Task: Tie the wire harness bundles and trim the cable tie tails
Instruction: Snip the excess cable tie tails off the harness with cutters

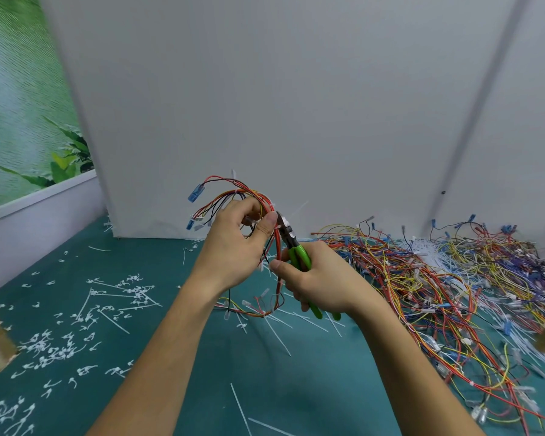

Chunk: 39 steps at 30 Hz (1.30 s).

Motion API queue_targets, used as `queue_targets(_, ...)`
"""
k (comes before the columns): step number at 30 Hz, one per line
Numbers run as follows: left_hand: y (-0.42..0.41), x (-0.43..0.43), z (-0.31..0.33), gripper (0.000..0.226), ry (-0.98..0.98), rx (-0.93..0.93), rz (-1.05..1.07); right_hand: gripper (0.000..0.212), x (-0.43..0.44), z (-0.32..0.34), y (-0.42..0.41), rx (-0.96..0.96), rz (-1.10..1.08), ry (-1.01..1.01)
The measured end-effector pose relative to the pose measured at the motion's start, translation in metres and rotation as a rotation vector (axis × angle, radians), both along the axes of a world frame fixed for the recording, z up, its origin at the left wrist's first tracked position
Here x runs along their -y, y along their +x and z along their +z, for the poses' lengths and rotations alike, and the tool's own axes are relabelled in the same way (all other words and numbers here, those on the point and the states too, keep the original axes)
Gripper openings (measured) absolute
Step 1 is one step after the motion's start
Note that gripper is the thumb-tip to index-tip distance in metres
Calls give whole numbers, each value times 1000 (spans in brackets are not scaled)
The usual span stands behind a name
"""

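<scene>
Loose white cable ties [239, 407] and clipped tails [54, 344] lie on the green mat [296, 388]. Above it, the right hand [324, 278] grips green-handled cutters [299, 259], fingers wrapped round the handles. The cutter tip sits just beside the left hand [233, 243], whose thumb and fingers pinch the raised wire bundle [277, 250]. A tangled wire pile [453, 278] lies to the right, near a white wall [296, 105].
</scene>
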<state>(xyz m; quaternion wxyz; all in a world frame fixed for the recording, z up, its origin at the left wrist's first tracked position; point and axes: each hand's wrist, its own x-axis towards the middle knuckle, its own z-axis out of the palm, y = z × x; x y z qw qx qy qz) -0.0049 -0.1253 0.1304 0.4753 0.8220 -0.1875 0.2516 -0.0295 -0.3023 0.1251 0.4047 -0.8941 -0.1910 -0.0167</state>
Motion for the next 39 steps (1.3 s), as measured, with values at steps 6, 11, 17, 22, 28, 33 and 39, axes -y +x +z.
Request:
queue_targets(6,0,0,0,23,5,-9,-1,29,2,-1,1,-7,10,-13)
queue_targets(11,0,1,-1,23,1,3,-7,30,3,-2,1,-3,5,-17)
queue_targets(17,1,1,-1,24,13,-2,-1,30,3,-1,2,-31,5,-19)
queue_targets(22,1,2,-1,24,8,11,-8,31,7,2,-1,-37,30,-59)
queue_targets(28,0,3,-2,23,29,2,-7,27,9,4,-1,-84,43,-44)
queue_targets(33,-1,3,-2,21,40,-3,-5,25,11,3,1,-109,50,-37)
queue_targets(39,-1,4,-2,20,38,-2,-14,23,12,2,3,-99,57,-28)
